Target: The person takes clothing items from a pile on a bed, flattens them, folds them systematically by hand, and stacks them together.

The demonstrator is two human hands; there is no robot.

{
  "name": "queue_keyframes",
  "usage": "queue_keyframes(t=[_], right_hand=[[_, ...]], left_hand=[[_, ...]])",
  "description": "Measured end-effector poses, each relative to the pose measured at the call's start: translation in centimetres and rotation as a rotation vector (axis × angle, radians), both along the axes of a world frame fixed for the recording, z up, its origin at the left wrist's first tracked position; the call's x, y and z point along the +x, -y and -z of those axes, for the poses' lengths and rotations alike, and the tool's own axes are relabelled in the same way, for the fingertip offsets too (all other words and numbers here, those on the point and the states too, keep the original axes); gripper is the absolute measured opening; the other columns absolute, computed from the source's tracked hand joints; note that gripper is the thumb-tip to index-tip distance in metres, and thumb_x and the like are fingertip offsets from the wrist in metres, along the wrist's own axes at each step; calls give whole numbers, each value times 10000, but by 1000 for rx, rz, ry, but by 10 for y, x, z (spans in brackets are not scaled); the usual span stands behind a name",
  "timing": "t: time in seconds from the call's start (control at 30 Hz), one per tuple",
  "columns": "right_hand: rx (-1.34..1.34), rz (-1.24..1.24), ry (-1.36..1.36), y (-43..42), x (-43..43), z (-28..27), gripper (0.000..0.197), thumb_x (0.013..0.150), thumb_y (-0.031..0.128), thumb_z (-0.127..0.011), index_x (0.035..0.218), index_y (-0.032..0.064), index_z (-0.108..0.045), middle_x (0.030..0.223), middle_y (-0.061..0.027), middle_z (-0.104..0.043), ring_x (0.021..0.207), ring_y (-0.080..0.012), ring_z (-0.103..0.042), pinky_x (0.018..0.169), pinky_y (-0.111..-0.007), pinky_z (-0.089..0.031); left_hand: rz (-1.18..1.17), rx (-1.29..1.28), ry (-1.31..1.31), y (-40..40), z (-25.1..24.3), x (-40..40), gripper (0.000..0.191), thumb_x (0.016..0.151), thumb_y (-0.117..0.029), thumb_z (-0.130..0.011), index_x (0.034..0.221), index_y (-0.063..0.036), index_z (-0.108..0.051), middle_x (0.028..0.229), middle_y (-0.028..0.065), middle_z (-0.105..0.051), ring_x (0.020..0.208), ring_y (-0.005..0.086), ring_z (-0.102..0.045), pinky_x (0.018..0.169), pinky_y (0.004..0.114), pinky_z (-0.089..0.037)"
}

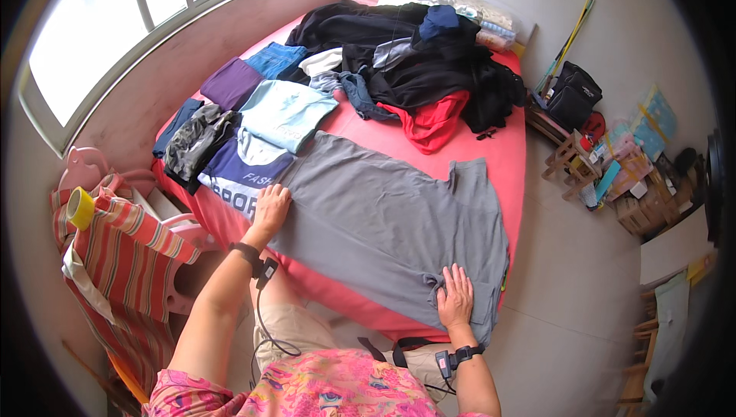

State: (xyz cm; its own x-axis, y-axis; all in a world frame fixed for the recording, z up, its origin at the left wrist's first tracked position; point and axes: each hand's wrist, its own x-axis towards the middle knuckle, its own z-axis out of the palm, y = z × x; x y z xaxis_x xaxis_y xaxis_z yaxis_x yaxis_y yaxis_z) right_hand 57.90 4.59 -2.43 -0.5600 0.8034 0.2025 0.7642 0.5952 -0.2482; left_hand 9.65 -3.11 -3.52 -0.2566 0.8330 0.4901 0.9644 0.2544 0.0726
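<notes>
A grey T-shirt (pixel 368 204) lies spread on the red bed sheet (pixel 368 135), its hem towards the left and its sleeves towards the right. My left hand (pixel 273 207) rests at the hem corner, beside a folded blue-and-white garment (pixel 247 170) with lettering; whether its fingers pinch the cloth cannot be made out. On the near sleeve side, my right hand (pixel 457 296) lies palm down with the fingers a little apart. Cloth is bunched beside its thumb, and creases run across the shirt's body.
Folded light-blue (pixel 287 112), purple (pixel 233 83) and camouflage (pixel 201 135) garments sit along the window side. A heap of dark clothes (pixel 425 66) covers the far bed, with a red garment (pixel 431 121) at its edge. A striped cloth (pixel 126 267) and yellow tape roll (pixel 80 208) are at left.
</notes>
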Motion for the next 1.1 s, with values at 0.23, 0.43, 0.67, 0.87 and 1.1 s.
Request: queue_keyframes(t=[0.23, 0.43, 0.67, 0.87, 1.1], right_hand=[[8, 33, 12, 2, 5, 0, 564, 813, 228, -565, 1357, 130, -451, 1423, -134, -399, 1326, -292, -348, 1093, -435, -257], [-1, 9, -44, 1, 2, 1, 553, 810, 227, -575, 1344, 129, -466, 1421, -124, -405, 1320, -287, -358, 1081, -437, -273], [-19, 23, -70, -1, 3, -4, 558, 810, 230, -580, 1348, 145, -462, 1415, -118, -412, 1312, -285, -364, 1077, -424, -278], [-42, 18, -97, -6, 3, -4, 535, 808, 231, -589, 1325, 141, -488, 1407, -117, -420, 1311, -282, -361, 1068, -434, -280], [-139, 150, -439, -101, 10, -25, 286, 802, 197, -658, 1051, 56, -638, 1003, -153, -652, 953, -342, -595, 834, -401, -473]], left_hand=[[270, -227, 219, -4, -27, 55, 501, 871, -262, -549, 1341, -124, -444, 1425, 152, -368, 1368, 302, -273, 1114, 433, -214], [110, -334, 229, -8, -13, 45, 564, 899, -344, -482, 1407, -126, -369, 1487, 151, -285, 1396, 299, -215, 1138, 427, -140], [-44, -340, 217, -37, -5, 29, 551, 915, -348, -446, 1419, -144, -351, 1504, 140, -253, 1394, 303, -218, 1122, 462, -173], [-70, -413, 205, -49, -10, 21, 545, 927, -346, -446, 1419, -137, -337, 1501, 153, -241, 1380, 313, -240, 1119, 441, -187], [142, -346, 221, -97, -28, -5, 420, 790, -79, -576, 1209, -79, -538, 1367, 114, -431, 1268, 288, -402, 1007, 360, -384]])
